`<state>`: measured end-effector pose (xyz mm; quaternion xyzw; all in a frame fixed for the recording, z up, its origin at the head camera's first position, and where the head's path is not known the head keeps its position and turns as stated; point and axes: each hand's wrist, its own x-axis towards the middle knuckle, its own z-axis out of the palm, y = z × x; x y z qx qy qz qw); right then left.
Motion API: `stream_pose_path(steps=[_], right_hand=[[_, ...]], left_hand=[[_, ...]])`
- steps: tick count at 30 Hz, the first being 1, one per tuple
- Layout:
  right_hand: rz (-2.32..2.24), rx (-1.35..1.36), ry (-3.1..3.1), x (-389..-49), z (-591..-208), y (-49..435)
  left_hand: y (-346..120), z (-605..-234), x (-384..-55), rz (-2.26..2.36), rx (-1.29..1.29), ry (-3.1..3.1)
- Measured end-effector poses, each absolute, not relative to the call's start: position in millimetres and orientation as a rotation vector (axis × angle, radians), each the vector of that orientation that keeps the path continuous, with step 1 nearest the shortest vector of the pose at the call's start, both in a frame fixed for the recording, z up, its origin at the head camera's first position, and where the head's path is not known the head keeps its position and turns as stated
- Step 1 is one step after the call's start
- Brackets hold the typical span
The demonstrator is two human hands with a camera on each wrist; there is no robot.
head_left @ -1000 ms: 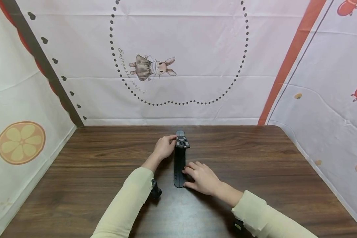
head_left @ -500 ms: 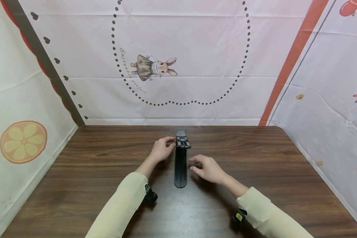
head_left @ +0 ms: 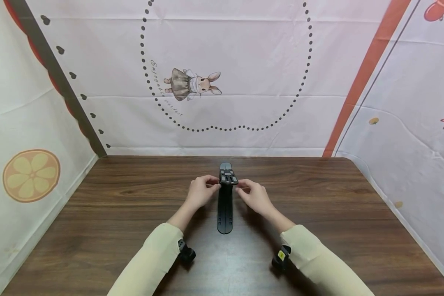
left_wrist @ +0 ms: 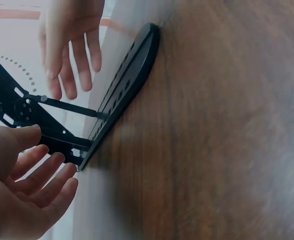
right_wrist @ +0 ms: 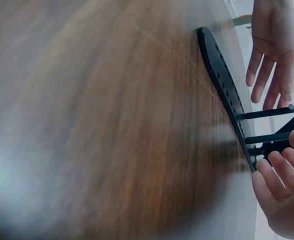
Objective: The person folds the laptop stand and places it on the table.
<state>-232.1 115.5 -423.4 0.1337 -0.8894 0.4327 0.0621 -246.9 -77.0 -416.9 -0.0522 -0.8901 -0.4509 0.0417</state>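
A black folding laptop stand (head_left: 225,205) stands lengthwise at the middle of the table, its two halves folded side by side. Its raised upper part, with grey pads (head_left: 228,176), sits over the far half of the base. At its left side is my left hand (head_left: 200,192), thumb and fingertips by the upper arm. My right hand (head_left: 254,197) mirrors it on the right. In the left wrist view, the left thumb overlaps the stand's strut (left_wrist: 51,137); the fingers are loosely bent. Whether either hand bears on the stand, I cannot tell.
The brown wood-grain table (head_left: 133,205) extends on all sides of the stand. Printed cloth (head_left: 262,61) hangs behind it and along both sides. A black wrist camera (head_left: 186,253) is strapped to the left sleeve, another (head_left: 281,259) to the right.
My right hand has left the near end of the base and moved forward to the raised part. My left hand has drawn slightly back along the stand. The stand keeps its place.
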Motion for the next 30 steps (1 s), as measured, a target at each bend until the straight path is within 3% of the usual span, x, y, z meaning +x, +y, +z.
stream_pose_path(steps=[30], right_hand=[[1.283, 0.383, -2.653, -247, -432, 97]], left_hand=[[-65, -425, -249, -1.286, -0.167, -2.687]])
